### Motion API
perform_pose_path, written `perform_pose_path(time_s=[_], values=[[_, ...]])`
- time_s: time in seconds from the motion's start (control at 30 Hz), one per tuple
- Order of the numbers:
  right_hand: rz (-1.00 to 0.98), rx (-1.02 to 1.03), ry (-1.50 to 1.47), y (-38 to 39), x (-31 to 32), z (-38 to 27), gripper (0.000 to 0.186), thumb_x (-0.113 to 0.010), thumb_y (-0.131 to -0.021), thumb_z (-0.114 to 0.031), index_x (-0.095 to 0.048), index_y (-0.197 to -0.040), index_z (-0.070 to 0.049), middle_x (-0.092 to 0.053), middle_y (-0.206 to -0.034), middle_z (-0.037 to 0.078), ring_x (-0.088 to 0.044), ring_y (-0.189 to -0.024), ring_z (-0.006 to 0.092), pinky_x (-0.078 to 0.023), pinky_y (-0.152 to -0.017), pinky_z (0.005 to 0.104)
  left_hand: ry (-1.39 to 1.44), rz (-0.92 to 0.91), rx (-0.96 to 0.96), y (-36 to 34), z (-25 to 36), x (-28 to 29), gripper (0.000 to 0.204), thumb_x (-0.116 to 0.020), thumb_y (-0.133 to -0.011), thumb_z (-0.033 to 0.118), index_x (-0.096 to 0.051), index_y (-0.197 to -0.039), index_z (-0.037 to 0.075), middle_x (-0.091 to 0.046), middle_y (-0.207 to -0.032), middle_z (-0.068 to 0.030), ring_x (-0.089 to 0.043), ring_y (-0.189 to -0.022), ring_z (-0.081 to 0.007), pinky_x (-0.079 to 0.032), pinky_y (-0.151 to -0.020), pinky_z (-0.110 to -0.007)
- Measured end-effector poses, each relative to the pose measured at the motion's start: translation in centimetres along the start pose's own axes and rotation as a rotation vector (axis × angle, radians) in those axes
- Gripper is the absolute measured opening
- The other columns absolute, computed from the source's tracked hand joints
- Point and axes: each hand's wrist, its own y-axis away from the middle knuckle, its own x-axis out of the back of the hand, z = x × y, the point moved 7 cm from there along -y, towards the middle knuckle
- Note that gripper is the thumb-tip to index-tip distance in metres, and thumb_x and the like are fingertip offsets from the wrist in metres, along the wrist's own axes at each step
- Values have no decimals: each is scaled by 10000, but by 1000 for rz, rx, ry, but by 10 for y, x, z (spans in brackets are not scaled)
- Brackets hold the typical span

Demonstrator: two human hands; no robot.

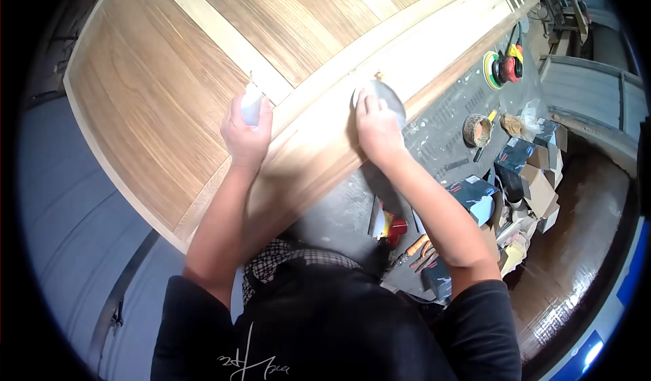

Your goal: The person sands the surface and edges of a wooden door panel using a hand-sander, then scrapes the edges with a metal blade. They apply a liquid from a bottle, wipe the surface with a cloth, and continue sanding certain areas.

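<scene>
A large pale wooden panel [139, 113] with darker inset boards and a light frame lies before me. My left hand [245, 137] is closed around a small white squeeze bottle [251, 108], its thin nozzle pointing away from me above the panel. Over the frame's near right part, my right hand [378, 127] grips a round grey disc [395, 97], seemingly a sanding disc, flat against the wood. A small brown spot [379, 76] shows just beyond the disc. The fingertips of my right hand are partly blurred.
Right of the panel, a grey work surface [434, 127] holds a red and black disc sander [505, 68], a crusted round pot [477, 131] and several dark cardboard boxes [515, 154]. Pliers [424, 253] and a red tool [397, 230] lie nearer me. A glossy brown surface [569, 245] stands far right.
</scene>
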Motion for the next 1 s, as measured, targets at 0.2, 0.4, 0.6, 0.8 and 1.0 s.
perform_pose_path(time_s=[0.2,0.4,0.6,0.8,1.0], values=[[165,-222,-77,-21,10,55,265,-564,-870,-22,-630,-1104,82,-632,-1088,230,-639,-974,355,-570,-815,409,15,-11,31,-1,2,-2,268,-745,-905,245,-628,-1005,27,-656,-849,-177,-652,-778,-373,-515,-702,-467],[32,-63,-12,-6,1,24,572,-570,-832,-4,-508,-1379,150,-634,-1098,231,-643,-991,355,-569,-846,405,-3,17,30,-1,6,3,274,-748,-902,259,-630,-1002,34,-652,-843,-177,-649,-773,-370,-510,-698,-471],[-4,-88,-56,3,-9,2,564,-565,-830,4,-502,-1366,168,-631,-1095,232,-651,-980,365,-571,-824,439,-5,6,15,-1,2,-2,276,-749,-916,266,-642,-1012,31,-665,-847,-178,-661,-774,-354,-513,-698,-445],[123,-258,-111,-21,11,51,519,-532,-848,28,-524,-1357,129,-632,-1069,231,-652,-961,362,-565,-817,435,-29,2,29,-2,-2,0,266,-748,-928,255,-657,-1023,24,-683,-863,-175,-675,-762,-326,-522,-705,-426],[96,-139,-57,1,-2,35,599,-564,-827,15,-501,-1414,111,-635,-1063,214,-652,-937,338,-577,-798,399,-50,-5,67,0,2,0,270,-743,-930,277,-666,-1033,40,-680,-842,-168,-676,-760,-335,-524,-710,-430]])
